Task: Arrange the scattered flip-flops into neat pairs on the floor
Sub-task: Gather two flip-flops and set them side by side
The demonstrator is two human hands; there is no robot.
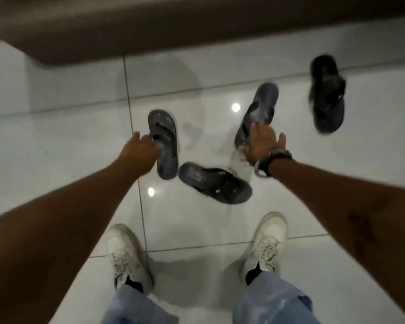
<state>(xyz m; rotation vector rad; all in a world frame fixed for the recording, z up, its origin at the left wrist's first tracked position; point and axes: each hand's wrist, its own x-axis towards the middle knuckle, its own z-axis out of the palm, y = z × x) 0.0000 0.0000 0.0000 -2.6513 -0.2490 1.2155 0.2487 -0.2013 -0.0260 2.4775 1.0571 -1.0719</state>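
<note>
While both bare arms stretch forward and down over the glossy white tiled floor [56,141], four dark flip-flops lie scattered ahead of the person's feet. The left hand [139,148] is at the strap side of the left flip-flop [165,146], which lies lengthwise, toe end away from the person; its fingers curl onto the strap area and appear to be touching it, though blur makes it hard to say whether the grasp is closed. The right hand [263,142] is spread flat with fingers extended and unclenched, its fingertips over the near end of the tilted flip-flop [258,112], which leans to the upper right; whether the palm presses on it cannot be told. A dark wristband or watch [272,162] sits on the right wrist.

Between the two hands and nearer the person lies the crosswise flip-flop [214,182], lying nearly sideways, its left end just beside the heel of the left flip-flop. Well apart from the rest, at the upper right, the far flip-flop [327,94] lies with its length running away from the viewer, heavily blurred.

Below, two pale lace-up sneakers [126,253] stand on the tiles under light blue jeans [271,302]. A brown furniture edge [197,26] runs across the top of the view.
</note>
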